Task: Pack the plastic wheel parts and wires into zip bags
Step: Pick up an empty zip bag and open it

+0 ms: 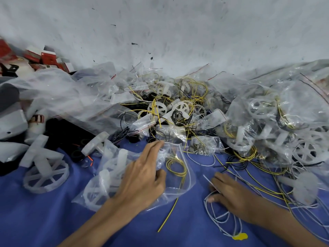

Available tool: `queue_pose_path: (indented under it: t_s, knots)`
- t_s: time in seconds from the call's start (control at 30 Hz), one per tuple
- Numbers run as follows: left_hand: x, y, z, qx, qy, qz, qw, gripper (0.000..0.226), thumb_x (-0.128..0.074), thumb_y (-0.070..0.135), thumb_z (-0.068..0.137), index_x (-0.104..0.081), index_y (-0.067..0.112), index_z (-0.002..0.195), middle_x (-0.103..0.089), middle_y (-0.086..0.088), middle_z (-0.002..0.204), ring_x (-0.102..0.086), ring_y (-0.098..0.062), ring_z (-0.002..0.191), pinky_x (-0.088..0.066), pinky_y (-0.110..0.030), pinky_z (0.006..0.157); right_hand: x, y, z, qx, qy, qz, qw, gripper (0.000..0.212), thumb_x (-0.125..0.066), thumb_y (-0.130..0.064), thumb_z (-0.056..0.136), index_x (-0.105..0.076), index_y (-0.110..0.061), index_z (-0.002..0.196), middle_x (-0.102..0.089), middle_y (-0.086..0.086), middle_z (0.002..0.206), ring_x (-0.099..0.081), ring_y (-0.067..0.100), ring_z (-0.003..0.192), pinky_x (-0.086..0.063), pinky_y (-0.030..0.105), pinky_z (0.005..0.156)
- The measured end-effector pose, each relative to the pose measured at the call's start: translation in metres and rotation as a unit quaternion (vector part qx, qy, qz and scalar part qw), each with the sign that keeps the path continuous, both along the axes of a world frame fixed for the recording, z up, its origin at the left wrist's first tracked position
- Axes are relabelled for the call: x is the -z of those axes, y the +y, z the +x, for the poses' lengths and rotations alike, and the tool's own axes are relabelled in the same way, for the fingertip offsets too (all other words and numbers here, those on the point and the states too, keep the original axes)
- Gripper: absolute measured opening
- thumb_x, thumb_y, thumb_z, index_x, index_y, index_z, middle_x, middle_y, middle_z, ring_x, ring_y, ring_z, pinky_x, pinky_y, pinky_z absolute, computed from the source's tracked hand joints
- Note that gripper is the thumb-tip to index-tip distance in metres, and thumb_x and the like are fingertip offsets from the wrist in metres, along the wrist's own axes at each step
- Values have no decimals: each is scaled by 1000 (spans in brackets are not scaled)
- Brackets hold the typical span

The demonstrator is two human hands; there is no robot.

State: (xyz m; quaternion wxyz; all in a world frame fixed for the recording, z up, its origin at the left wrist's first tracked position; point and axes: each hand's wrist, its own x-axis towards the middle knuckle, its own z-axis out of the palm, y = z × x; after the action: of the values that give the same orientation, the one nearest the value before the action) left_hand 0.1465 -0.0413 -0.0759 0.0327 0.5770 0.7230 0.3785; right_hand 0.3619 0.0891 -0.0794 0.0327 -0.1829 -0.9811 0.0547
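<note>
A clear zip bag point(183, 179) lies on the blue cloth point(53, 220) in front of me, with white plastic wheel parts point(99, 186) in its left end and a coiled yellow wire point(176, 166) near its mouth. My left hand point(142, 177) grips the bag's upper edge, thumb under the film and fingers over it. My right hand point(229, 193) rests on the cloth to the right and pinches a loop of white wire point(219, 218) between thumb and fingers. A loose white wheel point(46, 175) lies at the left.
A heap of loose wheels, yellow and black wires and small zip bags point(178, 111) fills the middle behind my hands. Several filled bags point(277, 122) are piled at the right. Red and white boxes point(48, 58) stand at the back left against the grey wall.
</note>
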Motion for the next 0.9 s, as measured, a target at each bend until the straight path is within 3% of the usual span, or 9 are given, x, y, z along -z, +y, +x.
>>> queue_pose_path:
  t_s: [0.13, 0.2, 0.27, 0.37, 0.53, 0.63, 0.77, 0.8, 0.9]
  knots:
    - [-2, -2, 0, 7, 10, -1, 1000, 64, -43, 19, 78, -34, 22, 141, -33, 16, 144, -63, -18, 77, -49, -40, 81, -1, -2, -1, 19, -12, 152, 988, 18, -56, -39, 89, -56, -22, 83, -52, -11, 85, -34, 9, 82, -26, 22, 72]
    - [-5, -2, 1, 8, 18, -6, 1000, 65, -43, 19, 79, -31, 23, 142, -30, 17, 145, -63, -18, 82, -48, -39, 85, -17, 2, 3, 57, 47, 29, 997, 22, -34, -38, 99, -50, -22, 99, -55, -12, 91, -46, 8, 86, -32, 24, 73]
    - [-8, -2, 2, 11, 20, 1, 1000, 65, -41, 20, 78, -32, 22, 143, -31, 16, 146, -63, -17, 90, -46, -37, 89, -41, 1, -9, 96, 203, -145, 964, 25, -34, -40, 98, -49, -22, 87, -57, -7, 69, -49, 5, 60, -38, 20, 57]
    - [-17, 0, 6, 23, 1, 21, 1000, 66, -39, 18, 75, -35, 21, 141, -34, 15, 144, -61, -15, 90, -45, -38, 89, -62, -8, -40, 69, 347, -26, 935, 15, -46, -22, 91, -48, -22, 77, -47, -8, 50, -47, 7, 47, -33, 12, 44]
    - [-29, 3, 15, 52, -33, 87, 994, 66, -38, 8, 69, -47, 14, 134, -47, 6, 138, -53, -13, 115, -42, -35, 97, -38, -37, -92, 52, 52, 190, 979, 17, -44, -16, 87, -50, -19, 102, -63, 4, 95, -63, 31, 84, -33, 32, 58]
    - [-28, 1, 25, 65, -11, 71, 995, 64, -34, 10, 72, -46, 12, 135, -45, 5, 140, -53, -15, 118, -41, -34, 98, -43, -41, -106, -37, 68, -82, 994, 24, -45, 4, 78, -44, -20, 73, -58, 3, 74, -51, 12, 65, -32, 25, 57]
    - [-31, 4, 27, 47, 5, 111, 993, 61, -26, 22, 75, -55, 9, 127, -53, 4, 133, -60, -16, 107, -46, -35, 88, -46, -49, -108, 6, 152, -452, 879, 33, -40, 9, 83, -47, -22, 76, -52, -8, 71, -50, -8, 62, -41, 7, 57]
    - [-32, 5, 26, 44, 6, 115, 992, 62, -25, 23, 73, -56, 10, 125, -54, 4, 132, -61, -16, 106, -48, -34, 87, -42, -52, -110, 27, 164, -495, 853, 26, -41, 4, 85, -48, -20, 79, -53, -6, 74, -51, -7, 66, -42, 10, 60]
    - [-30, 4, 26, 46, 9, 110, 993, 64, -24, 24, 73, -56, 9, 126, -55, 2, 131, -60, -15, 108, -46, -33, 87, -32, -47, -117, 83, 123, -469, 871, 36, -40, 2, 91, -36, -30, 74, -40, -17, 77, -43, -13, 63, -36, 0, 61]
